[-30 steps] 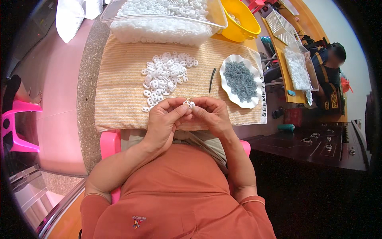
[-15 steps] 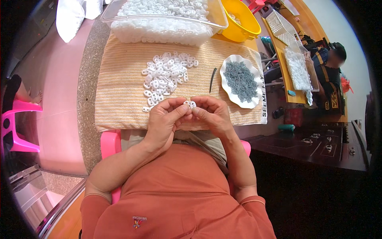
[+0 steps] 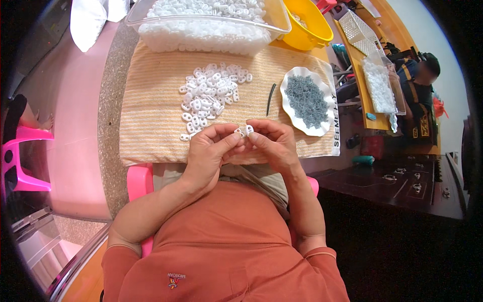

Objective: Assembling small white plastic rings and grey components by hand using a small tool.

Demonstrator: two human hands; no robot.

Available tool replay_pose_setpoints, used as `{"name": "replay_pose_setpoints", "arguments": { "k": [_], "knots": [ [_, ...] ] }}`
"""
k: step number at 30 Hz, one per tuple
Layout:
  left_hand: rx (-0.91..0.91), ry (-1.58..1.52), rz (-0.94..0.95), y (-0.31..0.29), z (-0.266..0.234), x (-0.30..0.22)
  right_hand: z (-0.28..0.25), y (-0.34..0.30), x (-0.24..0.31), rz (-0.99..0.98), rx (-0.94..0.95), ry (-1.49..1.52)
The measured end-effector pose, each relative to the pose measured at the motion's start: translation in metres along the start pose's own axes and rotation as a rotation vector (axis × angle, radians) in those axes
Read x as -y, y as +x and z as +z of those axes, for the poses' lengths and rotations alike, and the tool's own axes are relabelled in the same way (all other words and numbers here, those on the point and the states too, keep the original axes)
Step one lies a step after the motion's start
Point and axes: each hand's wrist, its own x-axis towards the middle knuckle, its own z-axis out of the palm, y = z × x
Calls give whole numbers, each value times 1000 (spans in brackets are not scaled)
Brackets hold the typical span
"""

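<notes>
Over the near edge of a striped towel, my two hands meet fingertip to fingertip. My left hand [image 3: 214, 148] pinches a small white plastic piece [image 3: 240, 133] between thumb and forefinger. In my right hand [image 3: 275, 143], another white two-holed piece [image 3: 249, 129] is pinched the same way, with a narrow gap between the two. Finer detail of both is too small to make out. Beyond my hands lies a loose pile of white oval two-holed pieces [image 3: 211, 90]. To the right, a white scalloped dish [image 3: 288, 111] holds many tiny grey parts [image 3: 307, 100], possibly springs.
A thin black strip [image 3: 270, 99] lies on the towel [image 3: 151, 100] beside the dish. At the far edge stand a clear bin [image 3: 206, 38] full of white pieces and a yellow basin [image 3: 312, 38]. Another person [image 3: 420, 85] sits at a table on the far right.
My right hand has shifted slightly right, so the white bits at my fingertips, close together before, now show as two pieces apart. My left hand has hardly moved.
</notes>
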Motion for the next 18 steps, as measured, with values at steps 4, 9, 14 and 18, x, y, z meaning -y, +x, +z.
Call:
{"name": "replay_pose_setpoints", "arguments": {
  "k": [4,9,14,18],
  "knots": [
    [-11,14,-10,-1,1,-1,-1,0,0,9,-11,9],
    [-9,17,-25,0,0,-1,-4,1,-1,-10,-16,-29],
    [-17,25,-28,-1,0,-2,-1,-1,5,-3,-28,-35],
    [-2,49,-38,0,-1,-2,-1,-1,5,11,-26,-28]
  ]
}}
